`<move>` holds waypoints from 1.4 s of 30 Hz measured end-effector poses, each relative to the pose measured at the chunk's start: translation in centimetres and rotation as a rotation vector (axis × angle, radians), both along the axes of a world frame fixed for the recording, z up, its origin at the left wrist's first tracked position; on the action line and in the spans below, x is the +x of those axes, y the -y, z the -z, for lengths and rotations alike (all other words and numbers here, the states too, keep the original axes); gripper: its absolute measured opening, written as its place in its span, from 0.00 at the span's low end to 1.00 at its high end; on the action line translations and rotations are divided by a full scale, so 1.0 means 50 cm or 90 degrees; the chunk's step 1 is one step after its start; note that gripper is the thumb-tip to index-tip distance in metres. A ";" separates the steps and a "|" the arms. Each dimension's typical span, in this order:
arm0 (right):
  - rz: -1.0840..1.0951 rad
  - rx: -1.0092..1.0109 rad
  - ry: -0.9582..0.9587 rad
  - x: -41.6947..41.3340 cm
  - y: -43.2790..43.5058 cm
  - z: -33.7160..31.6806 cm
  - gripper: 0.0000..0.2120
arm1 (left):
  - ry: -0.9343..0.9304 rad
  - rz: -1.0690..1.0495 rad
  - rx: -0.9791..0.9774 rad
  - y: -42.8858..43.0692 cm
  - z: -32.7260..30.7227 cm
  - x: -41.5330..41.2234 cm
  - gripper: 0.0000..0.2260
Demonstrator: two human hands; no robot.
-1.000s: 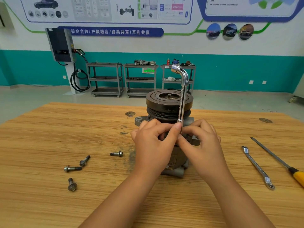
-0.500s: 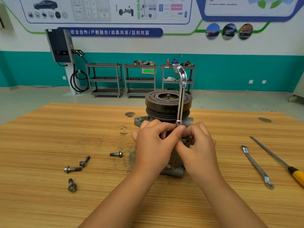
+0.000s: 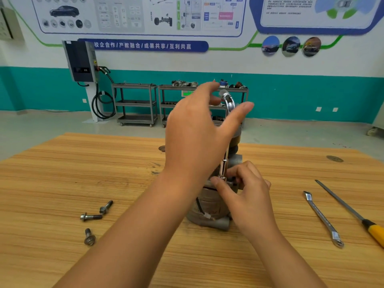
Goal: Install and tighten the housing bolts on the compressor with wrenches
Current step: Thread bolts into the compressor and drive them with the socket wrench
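Right hand: the right hand (image 3: 245, 192) is curled low, with thumb and fingertips pinching the bottom socket end of the socket wrench (image 3: 224, 164). Probably this keeps the socket seated on a bolt head, which the fingers hide.
Left hand: the left hand (image 3: 199, 129) is raised and spread, thumb well apart from the fingers, cupped about the wrench's top bend without closing on it. Whether it touches the bend cannot be told.
Why so: one hand steadies the foot and the other goes for the crank end, which looks like a setup for spinning a bolt down.
Compressor: the compressor (image 3: 207, 206) stands upright at the middle of the bench (image 3: 62, 173), its pulley mostly hidden behind the left hand.
Bolts: three loose bolts (image 3: 91, 216) lie toward the bench's left front, well apart from the compressor, so there are more to fit.
Other tools: a flat wrench (image 3: 322, 219) and a screwdriver (image 3: 342, 204) lie near the right edge.
In the way: the left forearm crosses the view and covers part of the bench and the housing's left side.
Beyond: metal trolleys (image 3: 137, 102) stand by the far wall.
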State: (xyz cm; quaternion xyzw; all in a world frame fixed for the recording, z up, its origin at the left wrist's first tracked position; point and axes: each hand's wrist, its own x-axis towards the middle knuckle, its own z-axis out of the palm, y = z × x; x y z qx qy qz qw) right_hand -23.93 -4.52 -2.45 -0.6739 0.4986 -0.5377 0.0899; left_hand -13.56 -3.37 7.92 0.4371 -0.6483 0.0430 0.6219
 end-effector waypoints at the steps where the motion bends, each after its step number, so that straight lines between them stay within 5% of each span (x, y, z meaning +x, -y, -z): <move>1: 0.001 0.003 0.001 0.000 0.000 0.000 0.15 | 0.026 -0.016 0.003 0.003 -0.013 -0.002 0.23; 21: 0.043 -0.030 -0.021 0.007 0.005 0.002 0.17 | 0.156 -0.136 0.119 0.039 -0.042 -0.013 0.15; 42: -0.047 -0.020 -0.002 -0.011 0.002 -0.003 0.07 | 0.144 0.172 0.146 0.058 -0.048 0.023 0.02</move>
